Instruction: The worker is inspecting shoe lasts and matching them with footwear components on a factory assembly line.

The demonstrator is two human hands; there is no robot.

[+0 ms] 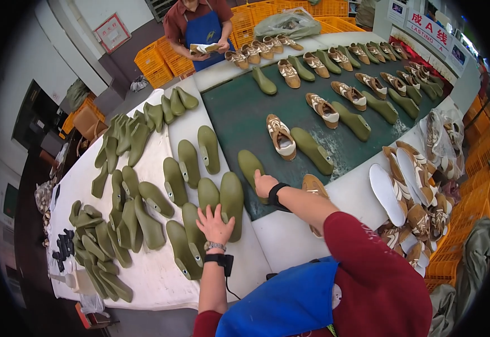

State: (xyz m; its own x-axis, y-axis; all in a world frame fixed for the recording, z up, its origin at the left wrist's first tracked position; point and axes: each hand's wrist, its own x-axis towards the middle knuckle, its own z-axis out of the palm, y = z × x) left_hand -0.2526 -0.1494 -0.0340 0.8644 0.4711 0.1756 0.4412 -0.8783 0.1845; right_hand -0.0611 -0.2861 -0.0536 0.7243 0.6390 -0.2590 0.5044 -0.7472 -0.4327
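Observation:
My left hand [215,226] lies with fingers spread over a cluster of olive-green shoe lasts, its fingertips by one short last [208,192] and next to a longer last [232,205]. My right hand [264,184] is closed at the heel end of another green shoe last [249,164] at the near left of the dark green belt [228,121]; some of its fingers are hidden. Just right of it, a brown shoe [314,188] is partly covered by my right forearm. Farther along stand a tan-and-white sneaker [280,136] and a green last [312,150].
Rows of sneakers and lasts run along the belt to the far right. Many lasts [110,241] crowd the white table at left. Sneakers and white insoles [388,194] are heaped at right beside orange crates [464,213]. Across the table a person in a blue apron [203,35] holds a shoe.

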